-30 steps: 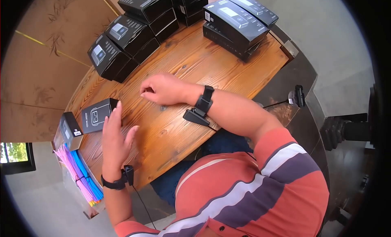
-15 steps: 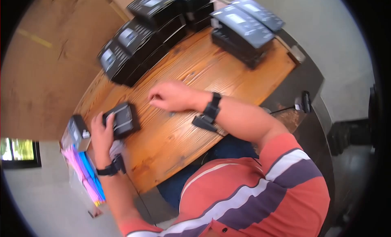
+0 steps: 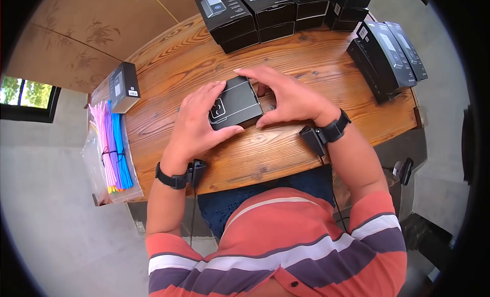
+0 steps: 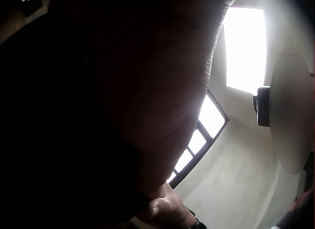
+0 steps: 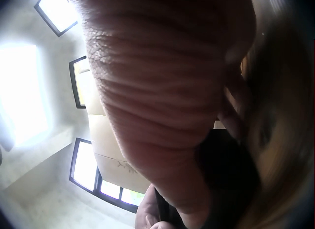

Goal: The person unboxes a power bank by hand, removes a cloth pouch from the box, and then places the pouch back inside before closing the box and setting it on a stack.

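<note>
In the head view, a flat black box (image 3: 237, 104) with a white outline drawing lies between both hands over the wooden table. The left hand (image 3: 194, 118) grips its left side, thumb along the near edge and fingers over the far edge. At its right end is the right hand (image 3: 292, 99), thumb at the near corner and fingers at the far corner, curved round that end. The right wrist view shows the right hand (image 5: 162, 91) close up beside the dark box (image 5: 229, 175). In the left wrist view the left hand (image 4: 147, 81) is mostly dark, hiding the box.
Stacked black boxes (image 3: 229, 21) stand at the table's far edge, with more boxes (image 3: 390, 54) at the right. On the left are a small upright box (image 3: 124, 87) and a plastic bag of coloured sticks (image 3: 113, 154). The wooden table (image 3: 245, 164) has a curved far edge.
The left hand has taken hold of the black box and brought it rightward to the right hand. The right hand has opened from its loose curl onto the box's end. The head view has turned.
</note>
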